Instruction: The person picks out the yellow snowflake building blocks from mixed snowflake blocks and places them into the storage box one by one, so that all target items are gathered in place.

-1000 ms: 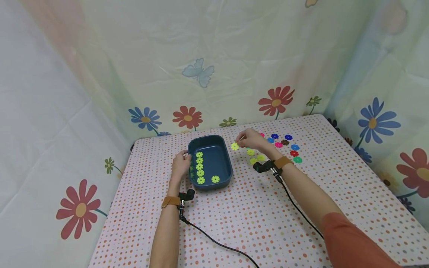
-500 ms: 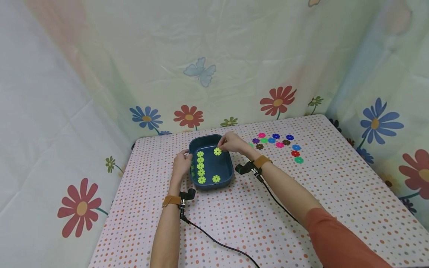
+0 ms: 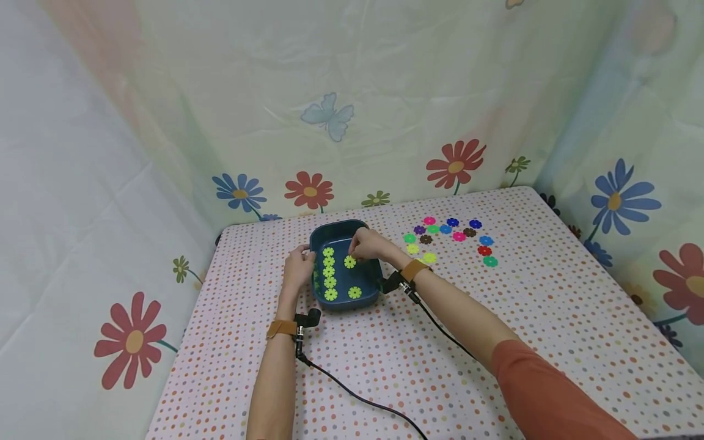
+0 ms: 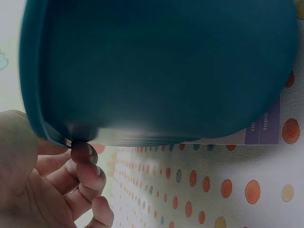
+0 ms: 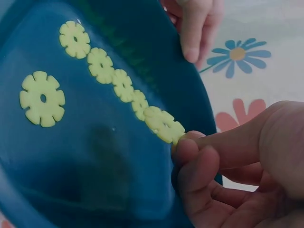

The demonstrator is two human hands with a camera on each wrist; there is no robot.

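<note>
Your right hand (image 3: 367, 243) pinched one yellow flower disc (image 3: 349, 262), round with no long axis, over the blue tray (image 3: 342, 278), right of the five-disc row (image 3: 329, 272) and beyond the lone near disc (image 3: 354, 293), while your farther left hand (image 3: 299, 266) gripped the tray's left side.

Our left hand (image 3: 298, 267) and right hand (image 3: 371, 244) are bare. Toward the lower right of the frame we wear a plain rust-orange sleeve (image 3: 550, 394). We also wear two tan straps (image 3: 281, 329), each bearing a small black camera (image 3: 308, 319), a silvery connector (image 3: 299, 334) and a thin black cable (image 3: 385, 410), one trailing to the bottom edge.
</note>
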